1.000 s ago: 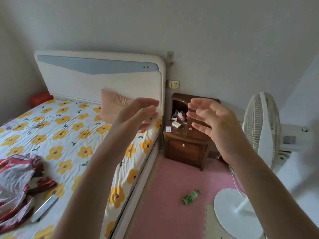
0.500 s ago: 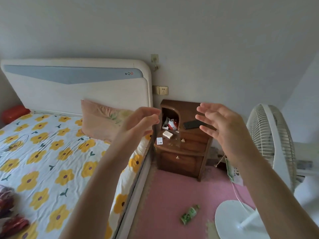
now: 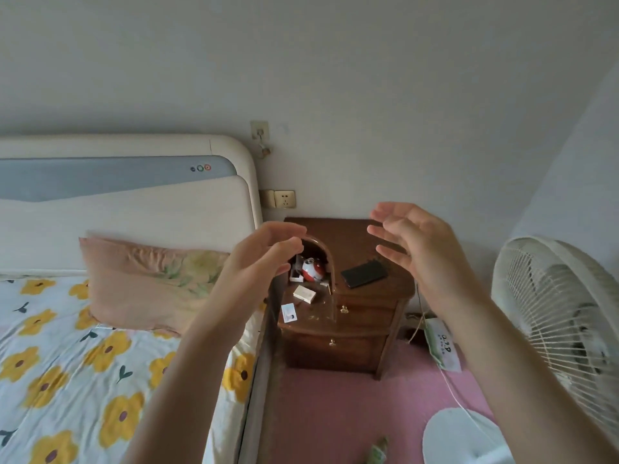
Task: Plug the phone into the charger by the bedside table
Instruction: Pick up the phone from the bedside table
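Note:
A black phone [image 3: 364, 274] lies flat on the upper right top of the dark wooden bedside table [image 3: 365, 329]. My left hand [image 3: 258, 262] hovers in the air in front of the table's left side, fingers curled and apart, holding nothing. My right hand [image 3: 418, 246] is raised just right of the phone, palm facing left, fingers spread and empty. A white cable [image 3: 452, 386] runs along the floor to the right of the table. A wall socket [image 3: 284, 199] sits above the table, beside the headboard. I see no charger plug.
A bed [image 3: 83, 380] with a flowered sheet and a pink pillow [image 3: 150, 283] fills the left. A white standing fan [image 3: 562, 316] is at the right. The table's lower shelf holds a red-white ball [image 3: 313, 270], a small box [image 3: 304, 294] and a card [image 3: 289, 313]. Pink floor mat [image 3: 335, 413] below.
The view has come closer to the bedside table and swung right, so the phone now shows fully between my hands. Both hands stay raised and empty.

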Demonstrator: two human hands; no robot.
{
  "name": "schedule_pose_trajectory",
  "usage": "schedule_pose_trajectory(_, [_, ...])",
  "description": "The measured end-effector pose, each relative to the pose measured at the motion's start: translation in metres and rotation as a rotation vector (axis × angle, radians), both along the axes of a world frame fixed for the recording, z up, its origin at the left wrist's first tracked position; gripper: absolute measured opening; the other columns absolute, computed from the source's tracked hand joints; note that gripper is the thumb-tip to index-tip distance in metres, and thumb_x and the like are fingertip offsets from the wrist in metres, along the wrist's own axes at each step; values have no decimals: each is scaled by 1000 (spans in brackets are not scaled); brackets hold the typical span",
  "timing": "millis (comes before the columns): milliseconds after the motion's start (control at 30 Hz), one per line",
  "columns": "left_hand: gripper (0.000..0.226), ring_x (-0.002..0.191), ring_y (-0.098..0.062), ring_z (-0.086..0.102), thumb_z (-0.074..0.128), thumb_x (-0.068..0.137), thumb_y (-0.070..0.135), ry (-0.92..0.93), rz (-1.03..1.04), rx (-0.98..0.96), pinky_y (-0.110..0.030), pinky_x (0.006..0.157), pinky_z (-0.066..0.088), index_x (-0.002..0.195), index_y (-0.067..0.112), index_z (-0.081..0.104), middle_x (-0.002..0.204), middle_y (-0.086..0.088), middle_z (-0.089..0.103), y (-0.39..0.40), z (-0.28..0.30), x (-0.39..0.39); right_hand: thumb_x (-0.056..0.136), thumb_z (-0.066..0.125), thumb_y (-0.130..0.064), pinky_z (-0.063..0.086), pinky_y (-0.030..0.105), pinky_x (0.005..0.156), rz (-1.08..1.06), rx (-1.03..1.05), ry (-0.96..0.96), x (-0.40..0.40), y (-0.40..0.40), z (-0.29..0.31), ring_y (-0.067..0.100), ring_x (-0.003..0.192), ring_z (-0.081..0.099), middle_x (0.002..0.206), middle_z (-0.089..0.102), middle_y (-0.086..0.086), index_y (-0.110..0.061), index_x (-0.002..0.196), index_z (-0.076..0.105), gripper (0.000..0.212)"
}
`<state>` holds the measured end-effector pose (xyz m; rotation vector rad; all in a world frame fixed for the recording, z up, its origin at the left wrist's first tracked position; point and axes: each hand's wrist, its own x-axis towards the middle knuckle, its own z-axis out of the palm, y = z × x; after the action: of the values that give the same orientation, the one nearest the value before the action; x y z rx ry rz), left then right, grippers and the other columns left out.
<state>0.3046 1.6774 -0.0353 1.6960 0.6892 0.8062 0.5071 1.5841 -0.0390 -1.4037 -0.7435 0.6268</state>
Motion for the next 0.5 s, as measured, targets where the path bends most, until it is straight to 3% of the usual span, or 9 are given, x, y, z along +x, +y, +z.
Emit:
schedule_pose_trajectory(167, [35,110,-8,65,55,82,41,47,-68,-26,-42,101,51,110,25,69,111,13,71,73,-9,19,95,57,-19,55,41,97,-60,-5,24,6,62,-7,10,104,71,113,73,-3,-23,108,70,19])
schedule_pose_trajectory(500, [29,111,-7,65,56,90,39,91,-220,-53,-44,102,50,113,27,67,114,14,70,153,-39,84,96,58,-13,56,41,96,-188,-77,42,47,108,-24,10,102,72,110,75,-4,-20,109,71,20])
